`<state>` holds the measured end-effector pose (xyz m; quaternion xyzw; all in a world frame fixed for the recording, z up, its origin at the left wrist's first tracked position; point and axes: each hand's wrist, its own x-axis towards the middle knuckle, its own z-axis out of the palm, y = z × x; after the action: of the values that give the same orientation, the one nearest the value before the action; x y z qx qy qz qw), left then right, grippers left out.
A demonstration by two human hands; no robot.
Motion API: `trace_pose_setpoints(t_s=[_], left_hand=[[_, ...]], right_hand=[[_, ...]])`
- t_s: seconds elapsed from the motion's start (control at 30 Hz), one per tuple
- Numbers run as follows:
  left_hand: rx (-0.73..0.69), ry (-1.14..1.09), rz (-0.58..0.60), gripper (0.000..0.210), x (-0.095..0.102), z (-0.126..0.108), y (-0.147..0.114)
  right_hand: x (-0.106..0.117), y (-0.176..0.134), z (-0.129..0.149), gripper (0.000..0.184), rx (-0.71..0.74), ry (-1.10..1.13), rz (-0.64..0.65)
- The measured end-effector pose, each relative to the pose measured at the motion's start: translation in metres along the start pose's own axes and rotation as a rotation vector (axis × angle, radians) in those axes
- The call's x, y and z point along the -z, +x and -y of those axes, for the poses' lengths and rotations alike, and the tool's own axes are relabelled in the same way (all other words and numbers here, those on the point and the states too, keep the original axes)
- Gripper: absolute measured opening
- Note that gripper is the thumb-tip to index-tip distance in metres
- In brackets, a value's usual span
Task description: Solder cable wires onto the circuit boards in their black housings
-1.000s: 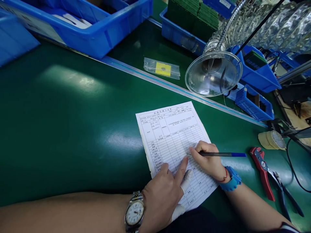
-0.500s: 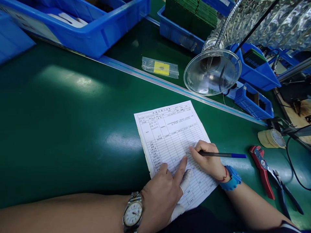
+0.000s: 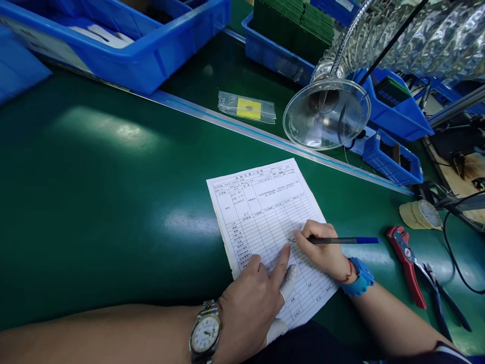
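A printed form (image 3: pixel 261 202) with a ruled table and some handwriting lies slanted on the green tabletop. In my right hand (image 3: pixel 322 247) is a dark pen (image 3: pixel 341 240) with a blue end, its tip at the form's rows. That wrist carries a blue watch (image 3: pixel 359 277) and a red string. My left hand (image 3: pixel 252 298) rests on the lower part of the sheet, index finger stretched toward the pen tip and other fingers partly bent or hidden. White finger covers (image 3: pixel 290 282) show beside and under it. A metal wristwatch (image 3: pixel 205 332) is on that arm.
Red-handled cutters (image 3: pixel 406 265) and dark-handled pliers (image 3: pixel 435 293) lie at right, near a round beige container (image 3: pixel 420 215). Beyond the metal strip are a clear bag with a yellow label (image 3: pixel 249 108), a transparent funnel hood (image 3: pixel 326 115) and blue bins (image 3: pixel 151 60), one holding green boards (image 3: pixel 293 23).
The camera view has shifted slightly, so the scene sits a little further left. Both hands keep nearly the same places on the form, and the pen remains in my right hand.
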<state>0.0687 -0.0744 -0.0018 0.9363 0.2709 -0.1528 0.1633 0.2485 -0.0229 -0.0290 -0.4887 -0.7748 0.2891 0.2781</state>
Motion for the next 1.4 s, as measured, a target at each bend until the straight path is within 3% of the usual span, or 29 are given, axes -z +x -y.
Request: trace_pose_setpoints(t_s=[0.13, 0.27, 1.4], left_hand=[[-0.014, -0.001, -0.146, 0.056, -0.0042, 0.0021, 0.0007], [-0.005, -0.026, -0.179, 0.057, -0.0056, 0.0047, 0.0012], [-0.011, -0.055, -0.116, 0.052, -0.0018, 0.0052, 0.0014]], right_hand=[[0.003, -0.0008, -0.0035, 0.032, 0.0, -0.034, -0.061], [0.0031, -0.0001, -0.0029, 0.032, 0.014, -0.03, -0.042], [0.0019, -0.001, -0.0002, 0.032, -0.001, -0.017, -0.013]])
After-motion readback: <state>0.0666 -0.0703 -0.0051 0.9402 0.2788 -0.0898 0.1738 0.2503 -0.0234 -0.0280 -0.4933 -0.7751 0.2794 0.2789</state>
